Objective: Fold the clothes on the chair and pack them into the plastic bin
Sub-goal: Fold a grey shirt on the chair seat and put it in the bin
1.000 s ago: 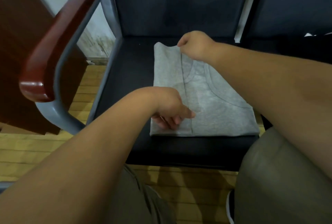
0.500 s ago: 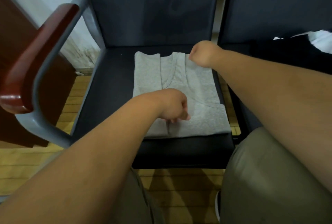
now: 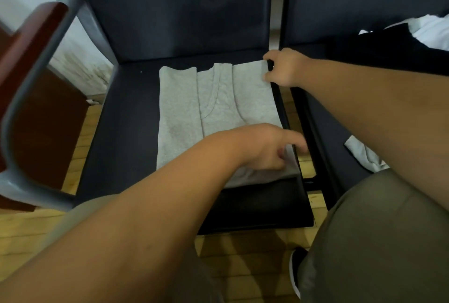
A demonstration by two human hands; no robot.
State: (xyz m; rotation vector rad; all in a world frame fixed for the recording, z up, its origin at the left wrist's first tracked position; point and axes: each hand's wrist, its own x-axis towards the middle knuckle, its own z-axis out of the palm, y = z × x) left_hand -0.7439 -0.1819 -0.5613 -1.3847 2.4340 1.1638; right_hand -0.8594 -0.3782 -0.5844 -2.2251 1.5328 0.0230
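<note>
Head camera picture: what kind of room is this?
Likely a waiting room or office: joined dark padded chairs with a wooden armrest, a wood plank floor, and a gray tank top lying on one seat.

One head-worn view (wide-angle) looks forward and down — close over the chair seat [image 3: 131,137].

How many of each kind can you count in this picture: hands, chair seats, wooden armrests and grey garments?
Hands: 2 (left hand, right hand)
Chair seats: 2 (left seat, right seat)
Wooden armrests: 1 (armrest)
Grey garments: 1 (grey garment, lying on the left seat)
Total: 6
</note>
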